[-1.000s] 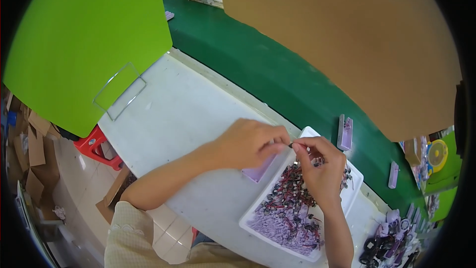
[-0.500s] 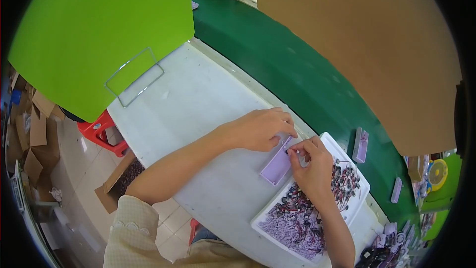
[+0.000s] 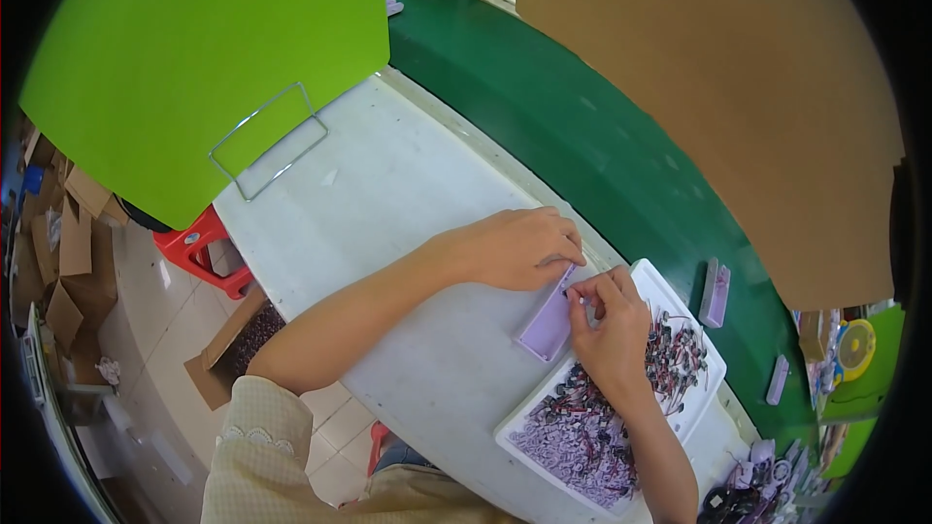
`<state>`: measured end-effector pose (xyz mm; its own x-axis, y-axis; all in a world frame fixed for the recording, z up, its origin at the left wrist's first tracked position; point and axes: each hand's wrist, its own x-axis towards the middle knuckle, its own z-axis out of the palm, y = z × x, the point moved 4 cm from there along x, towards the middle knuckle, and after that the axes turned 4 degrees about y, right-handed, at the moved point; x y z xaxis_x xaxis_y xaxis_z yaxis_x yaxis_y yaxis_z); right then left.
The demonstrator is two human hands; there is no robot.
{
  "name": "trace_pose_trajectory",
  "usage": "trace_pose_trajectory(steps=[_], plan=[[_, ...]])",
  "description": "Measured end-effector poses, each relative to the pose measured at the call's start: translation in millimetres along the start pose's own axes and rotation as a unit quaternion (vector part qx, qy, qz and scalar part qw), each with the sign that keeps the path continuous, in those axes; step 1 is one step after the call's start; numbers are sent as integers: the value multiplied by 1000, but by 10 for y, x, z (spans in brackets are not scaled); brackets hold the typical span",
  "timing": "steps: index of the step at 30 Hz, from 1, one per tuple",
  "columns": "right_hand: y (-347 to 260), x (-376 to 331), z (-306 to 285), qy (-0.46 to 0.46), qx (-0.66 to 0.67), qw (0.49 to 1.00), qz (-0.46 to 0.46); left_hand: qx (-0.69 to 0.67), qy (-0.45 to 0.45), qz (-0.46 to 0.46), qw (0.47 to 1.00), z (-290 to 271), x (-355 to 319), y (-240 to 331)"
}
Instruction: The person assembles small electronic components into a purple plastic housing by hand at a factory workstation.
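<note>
A shallow, open purple plastic housing (image 3: pixel 546 330) lies tilted on the white table beside a tray. My left hand (image 3: pixel 524 248) grips its far end, the fingers curled over the edge. Thumb and index finger of my right hand (image 3: pixel 612 330) are pinched together just inside the housing's right wall, by a tiny dark part too small to name. Under my right forearm sits a white tray (image 3: pixel 505 440), heaped with small purple plastic pieces (image 3: pixel 568 454) and small dark parts on red and black wires (image 3: pixel 677 354).
Past the tray, two purple housings (image 3: pixel 715 293) (image 3: pixel 778 380) rest on a green belt-like surface (image 3: pixel 544 87). A bright green panel (image 3: pixel 223 58) with a wire frame (image 3: pixel 272 141) stands far left. Brown cardboard (image 3: pixel 718 107) covers the far right. A red stool (image 3: pixel 204 250) and open carton (image 3: pixel 228 354) are left, below.
The view has shifted slightly. Both hands stay at the purple housing in nearly the same pose, with only small finger movement.
</note>
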<state>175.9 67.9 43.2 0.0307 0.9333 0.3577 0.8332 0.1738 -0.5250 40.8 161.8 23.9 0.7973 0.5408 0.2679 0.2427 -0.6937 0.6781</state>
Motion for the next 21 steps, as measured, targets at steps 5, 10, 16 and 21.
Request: trace_pose_trajectory(steps=[5,10,16,21], plan=[[1,25,-13,-38,-15,999,8,19,-28,-6,999,-8,-12,34],[-29,27,15,-37,-15,999,-10,42,-16,26,999,23,-41,-3],[-29,24,33,-23,-16,999,-24,42,-11,26,999,21,-33,-16],[-43,28,16,-20,-35,999,-24,41,-1,38,998,31,-38,-22]])
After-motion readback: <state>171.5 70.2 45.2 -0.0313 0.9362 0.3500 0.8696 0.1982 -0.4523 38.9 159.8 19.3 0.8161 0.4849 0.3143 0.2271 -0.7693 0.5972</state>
